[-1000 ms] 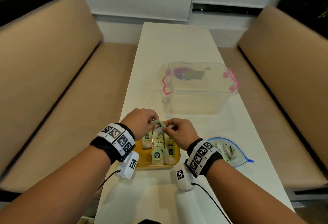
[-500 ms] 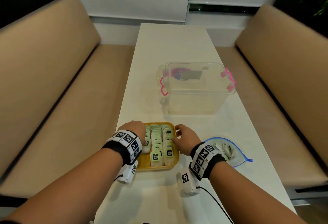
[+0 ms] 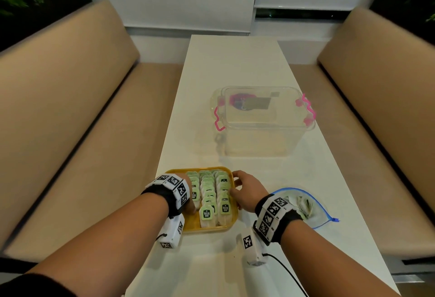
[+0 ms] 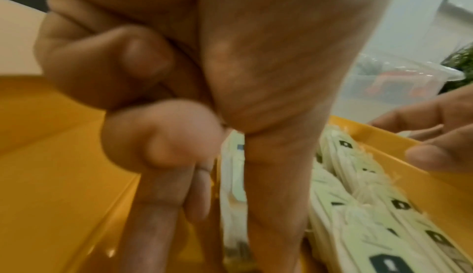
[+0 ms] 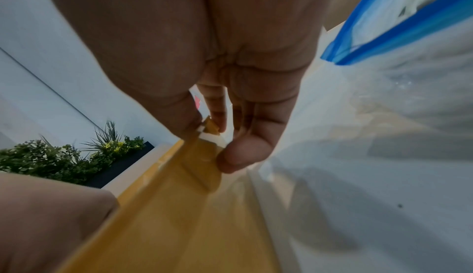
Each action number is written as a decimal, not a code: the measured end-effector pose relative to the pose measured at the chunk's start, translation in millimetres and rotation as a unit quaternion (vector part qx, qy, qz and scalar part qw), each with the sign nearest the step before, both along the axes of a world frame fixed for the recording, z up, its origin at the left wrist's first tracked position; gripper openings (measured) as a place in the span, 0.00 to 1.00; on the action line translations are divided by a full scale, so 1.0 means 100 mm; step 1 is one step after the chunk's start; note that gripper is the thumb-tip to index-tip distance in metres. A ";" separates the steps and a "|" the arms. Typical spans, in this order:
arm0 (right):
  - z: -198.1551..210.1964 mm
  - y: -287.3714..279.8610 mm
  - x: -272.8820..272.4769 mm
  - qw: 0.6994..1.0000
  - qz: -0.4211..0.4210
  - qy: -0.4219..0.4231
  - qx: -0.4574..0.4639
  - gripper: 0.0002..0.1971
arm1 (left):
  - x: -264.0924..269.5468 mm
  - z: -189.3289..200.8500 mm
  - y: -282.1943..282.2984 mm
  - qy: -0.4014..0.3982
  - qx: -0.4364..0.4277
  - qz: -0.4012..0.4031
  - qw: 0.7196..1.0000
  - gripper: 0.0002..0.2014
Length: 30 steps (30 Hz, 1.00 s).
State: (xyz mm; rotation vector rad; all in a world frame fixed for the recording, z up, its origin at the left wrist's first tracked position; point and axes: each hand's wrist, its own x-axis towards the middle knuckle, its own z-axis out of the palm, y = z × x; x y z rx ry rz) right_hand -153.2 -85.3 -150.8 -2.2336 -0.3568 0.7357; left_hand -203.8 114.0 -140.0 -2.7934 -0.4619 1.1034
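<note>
A yellow tray holds rows of green-tagged tea bags near the table's front edge. My left hand reaches down into the tray's left side, mostly hidden behind its wristband. In the left wrist view this left hand has thumb and forefinger either side of a tea bag in the left row, pinching it, above the tray floor. My right hand grips the tray's right rim. The right wrist view shows the right hand with thumb on the rim and fingers curled against the tray's outer wall.
A clear plastic box with pink latches stands farther back on the white table. A blue-edged zip bag with a few tea bags lies right of my right wrist. Tan benches flank the table.
Both hands held one tea bag above the tray a second ago. That bag is now down in the tray. The left hand dropped into the left row, and the right hand moved to the right rim.
</note>
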 end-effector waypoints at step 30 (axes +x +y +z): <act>0.06 -2.03 0.41 0.978 0.035 -0.102 -0.179 0.17 | 0.43 0.34 -2.45 -0.182 -0.321 0.001 0.929 0.17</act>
